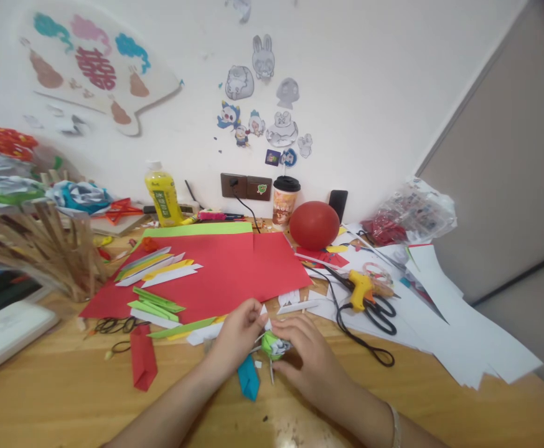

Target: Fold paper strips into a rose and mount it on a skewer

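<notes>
Between my two hands is a small green and white folded paper piece, above the front of the wooden table. My left hand is closed, its thumb and fingertips pinching a white paper tip at the top left of the piece. My right hand curls around the right side of the same piece, fingers on its top and thumb below. Just under the hands lies a blue folded strip. Green folded strips and a red folded strip lie to the left.
Red paper sheets lie behind the hands. At the right are a yellow glue gun, black-handled scissors, a cable and white sheets. Farther back stand a yellow bottle, a cup and a red balloon.
</notes>
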`<action>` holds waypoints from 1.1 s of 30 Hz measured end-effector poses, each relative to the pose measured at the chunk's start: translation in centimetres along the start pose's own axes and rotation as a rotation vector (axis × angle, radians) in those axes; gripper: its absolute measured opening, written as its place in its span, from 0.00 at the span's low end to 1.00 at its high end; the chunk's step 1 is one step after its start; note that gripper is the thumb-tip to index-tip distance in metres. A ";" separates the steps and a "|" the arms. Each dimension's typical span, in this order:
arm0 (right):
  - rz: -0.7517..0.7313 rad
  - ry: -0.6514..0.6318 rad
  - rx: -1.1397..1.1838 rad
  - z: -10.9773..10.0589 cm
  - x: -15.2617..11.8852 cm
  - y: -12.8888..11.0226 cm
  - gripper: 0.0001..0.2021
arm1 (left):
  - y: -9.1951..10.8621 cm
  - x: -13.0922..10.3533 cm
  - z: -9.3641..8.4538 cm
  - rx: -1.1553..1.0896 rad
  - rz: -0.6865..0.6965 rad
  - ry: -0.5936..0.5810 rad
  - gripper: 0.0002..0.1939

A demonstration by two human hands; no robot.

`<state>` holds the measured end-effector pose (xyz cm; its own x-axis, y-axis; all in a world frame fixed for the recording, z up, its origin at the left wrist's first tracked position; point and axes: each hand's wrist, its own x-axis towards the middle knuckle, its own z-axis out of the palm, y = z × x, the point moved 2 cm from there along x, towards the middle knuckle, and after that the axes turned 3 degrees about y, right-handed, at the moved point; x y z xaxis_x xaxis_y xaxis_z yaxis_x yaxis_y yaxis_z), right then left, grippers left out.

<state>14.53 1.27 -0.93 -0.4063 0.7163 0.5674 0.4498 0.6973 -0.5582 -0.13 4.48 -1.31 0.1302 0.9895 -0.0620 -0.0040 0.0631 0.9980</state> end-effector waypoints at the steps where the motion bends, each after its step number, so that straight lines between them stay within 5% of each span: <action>1: -0.003 0.009 0.002 0.0 -0.1 0.1 0.23 | 0.0 0.0 0.0 -0.002 -0.003 0.002 0.15; 20: 0.060 -0.009 0.064 -0.3 0.4 0.0 0.18 | -0.6 0.2 0.1 -0.035 -0.057 -0.025 0.19; 33: 0.047 0.125 0.068 -0.5 0.8 -0.3 0.13 | -0.8 -0.1 0.8 -0.074 0.014 0.114 0.19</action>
<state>14.45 1.61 0.05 -0.2815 0.7422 0.6082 0.4096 0.6661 -0.6233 0.65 4.23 -2.12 0.0158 0.9984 -0.0535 -0.0789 0.0546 0.9954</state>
